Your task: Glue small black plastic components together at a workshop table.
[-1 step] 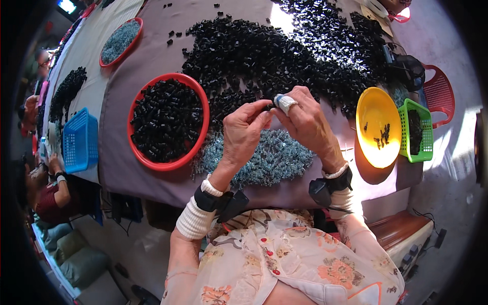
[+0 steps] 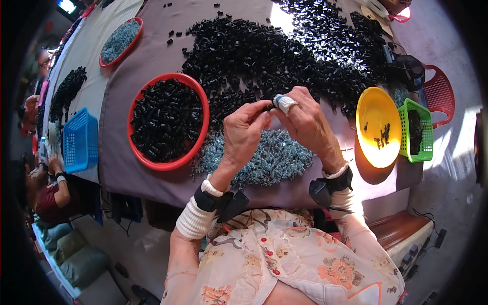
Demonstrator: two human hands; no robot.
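Just above the middle of the frame the left hand [image 2: 243,133] and the right hand [image 2: 305,124] meet over the tabletop [image 2: 127,175], and between their fingertips sits a small black piece [image 2: 268,107], pinched narrowly from both sides; each grip is closed on it, the left by thumb and forefinger, the right with a forefinger wrapped in white tape [image 2: 284,103] pressing on its end. The piece looks like hard moulded plastic, so it should be very light and stiff, unlikely to bend or crush, but smooth and short enough to squirt out of a loose pinch; it is probably best held across its sides near the middle, leaving the end free. Whether a second part is already on it cannot be told, as the fingers hide most of it. Directly beneath the hands lies a heap of tiny pale blue-grey bits [image 2: 269,160], which seem lighter and fiddlier still, likely to need picking up one at a time with fingertips. Left of centre stands a red bowl [image 2: 133,109] filled with black pieces, and a wide pile of loose black pieces [image 2: 284,51] spreads across the upper middle. At the right are a yellow bowl [image 2: 373,109] holding a few dark pieces and a green basket [image 2: 426,127] beside it.
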